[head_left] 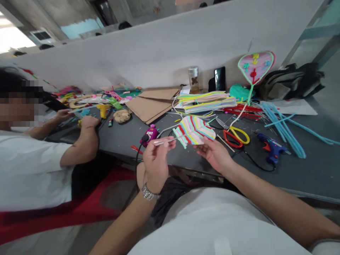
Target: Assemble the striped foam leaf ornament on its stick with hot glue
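Note:
A leaf-shaped piece of striped pipe cleaners (195,129), in pink, red, yellow, white and mint, is held up just above the table's front edge. My left hand (157,163), with a metal watch at the wrist, pinches the pale thin stem (165,141) that runs out of its left end. The fingers of my right hand (215,154) are closed on the leaf's lower right edge, thumb in front. Behind the leaf lie scissors (240,136) with red and yellow handles, partly open.
A blue glue gun (273,147) and blue pipe cleaners (287,127) lie at right. Bundled pipe cleaners (207,102), cardboard (151,104), a bottle (193,79) and a phone (220,78) are behind. A pipe-cleaner fan (256,67) stands upright. At left, a co-worker (39,166) handles something.

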Demonstrator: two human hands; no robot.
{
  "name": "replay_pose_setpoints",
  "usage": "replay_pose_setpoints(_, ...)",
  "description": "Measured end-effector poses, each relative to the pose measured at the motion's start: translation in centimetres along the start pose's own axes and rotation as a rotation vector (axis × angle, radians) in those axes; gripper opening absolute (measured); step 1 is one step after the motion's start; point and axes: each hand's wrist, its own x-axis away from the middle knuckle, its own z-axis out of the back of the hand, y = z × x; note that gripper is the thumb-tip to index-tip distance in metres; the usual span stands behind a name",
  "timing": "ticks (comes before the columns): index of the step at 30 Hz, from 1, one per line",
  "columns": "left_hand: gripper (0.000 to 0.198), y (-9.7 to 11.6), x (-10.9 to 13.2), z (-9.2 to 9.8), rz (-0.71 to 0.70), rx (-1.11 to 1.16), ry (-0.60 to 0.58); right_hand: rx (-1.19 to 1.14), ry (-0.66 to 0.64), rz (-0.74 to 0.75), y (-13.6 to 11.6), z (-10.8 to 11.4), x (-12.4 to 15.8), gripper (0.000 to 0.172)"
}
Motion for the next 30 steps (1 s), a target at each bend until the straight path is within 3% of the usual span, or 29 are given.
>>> replay_pose_setpoints(2, 0.009, -1.2, 2.7, 1.5, -0.004, -0.131, -0.037, 0.057, 0.038, -0.015, -0.9, 0.7, -1.1, 0.020)
replay_pose_setpoints(7, 0.015, -3.1, 7.2, 5.7, -0.086, -0.474, -0.369, 0.268, 0.009, -0.177, -2.9, 1.7, -3.0, 0.011)
replay_pose_setpoints(10, 0.016, -3.8, 7.5, 7.2, -0.235, -0.574, -0.470, 0.512, -0.040, -0.312, -3.7, 1.5, -4.1, 0.007)
replay_pose_setpoints(14, 0.024, -4.6, 6.2, 7.0, -0.480, -0.682, -0.537, 0.736, -0.058, -0.386, -3.9, 1.2, -5.7, 0.014)
replay_pose_setpoints(18, 0.033, -6.0, 5.0, 5.7, -0.613, -0.791, -0.567, 1.070, -0.005, -0.213, -3.4, 1.5, -6.4, 0.017)
replay_pose_setpoints(26, 0.039, -8.3, 4.7, 5.4, -0.640, -0.813, -0.690, 1.710, 0.092, 0.186, -2.7, 1.0, -6.4, 0.018)
replay_pose_setpoints(30, 0.039, -8.5, 4.7, 5.3, -0.655, -0.811, -0.673, 1.806, 0.066, 0.301, -2.7, 1.0, -5.6, 0.026)
